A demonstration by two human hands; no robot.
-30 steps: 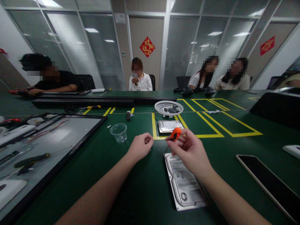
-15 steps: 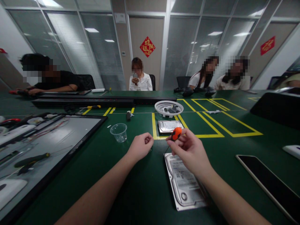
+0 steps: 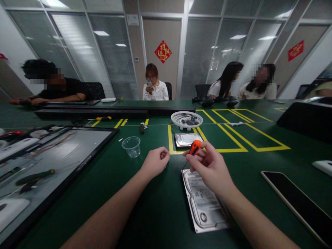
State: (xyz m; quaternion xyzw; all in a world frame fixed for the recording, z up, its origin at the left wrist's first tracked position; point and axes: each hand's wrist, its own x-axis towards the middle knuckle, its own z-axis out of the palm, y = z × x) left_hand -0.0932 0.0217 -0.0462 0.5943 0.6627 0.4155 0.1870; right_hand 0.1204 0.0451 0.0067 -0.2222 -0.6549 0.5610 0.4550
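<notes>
Between the fingertips of my right hand [image 3: 209, 166] is the orange and black handle of a screwdriver [image 3: 195, 147]. Its thin shaft points down to the far left corner of a silver hard drive [image 3: 203, 207], which lies flat on the green table under that hand. My left hand [image 3: 156, 160] rests on the table left of the drive, its fingers curled closed; whatever they hold is hidden, though a tiny shiny bit shows just below them. A second hard drive [image 3: 187, 139] lies beyond my right hand. Left of my left hand stands a clear plastic cup [image 3: 131, 147].
A white basket [image 3: 186, 121] with dark parts sits behind the second drive. On the left lies a large panel [image 3: 77, 148] with tools and wires on it. A phone [image 3: 293, 204] lies at the right. Several people sit across the table.
The screwdriver handle has turned a little in my right fingers. My left hand and the hard drive have stayed in place.
</notes>
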